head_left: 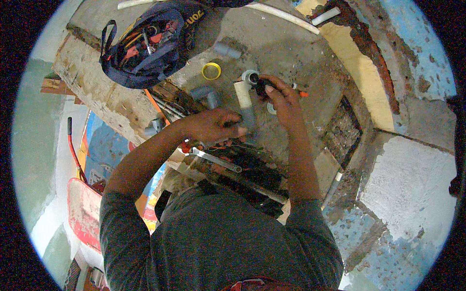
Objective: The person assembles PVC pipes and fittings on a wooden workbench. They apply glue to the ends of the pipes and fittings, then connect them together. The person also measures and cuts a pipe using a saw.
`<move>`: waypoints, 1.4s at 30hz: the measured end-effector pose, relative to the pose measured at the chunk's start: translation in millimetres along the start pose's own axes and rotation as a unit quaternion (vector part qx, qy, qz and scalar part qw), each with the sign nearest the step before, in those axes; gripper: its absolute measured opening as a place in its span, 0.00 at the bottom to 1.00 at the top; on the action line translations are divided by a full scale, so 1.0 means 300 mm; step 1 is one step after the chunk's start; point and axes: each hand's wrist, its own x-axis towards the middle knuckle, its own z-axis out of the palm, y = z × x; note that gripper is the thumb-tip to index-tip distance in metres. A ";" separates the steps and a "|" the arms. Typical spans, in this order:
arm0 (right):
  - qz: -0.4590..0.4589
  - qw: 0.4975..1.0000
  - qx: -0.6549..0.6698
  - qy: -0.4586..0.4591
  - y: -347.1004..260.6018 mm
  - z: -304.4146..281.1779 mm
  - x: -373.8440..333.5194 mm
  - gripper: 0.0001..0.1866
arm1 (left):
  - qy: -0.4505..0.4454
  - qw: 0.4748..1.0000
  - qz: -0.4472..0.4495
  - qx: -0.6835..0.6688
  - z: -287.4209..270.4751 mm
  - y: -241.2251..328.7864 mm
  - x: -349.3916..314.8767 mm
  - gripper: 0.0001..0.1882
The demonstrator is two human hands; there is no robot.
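Cream-and-grey pipe [243, 97], between left hand [217, 125] and right hand [281, 99]

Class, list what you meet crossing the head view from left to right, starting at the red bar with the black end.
Red bar, navy tool bag, yellow ring, white-and-grey pipe, right hand, dark rectangular recess, white slab.
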 end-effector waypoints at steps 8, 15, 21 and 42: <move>0.069 0.985 0.157 -0.013 0.109 0.048 0.022 0.24 | -0.049 0.993 0.063 -0.082 0.021 0.044 -0.030 0.24; 0.030 0.956 0.291 -0.037 0.122 0.064 -0.006 0.27 | -0.064 0.989 0.044 -0.122 0.032 0.063 -0.039 0.24; 0.014 0.979 0.202 0.020 0.049 -0.016 -0.033 0.28 | -0.008 0.997 0.067 0.030 -0.002 0.056 -0.047 0.26; -0.310 0.808 -0.456 0.208 -0.186 0.229 -0.115 0.25 | 0.150 0.969 0.026 0.196 0.023 -0.045 -0.026 0.25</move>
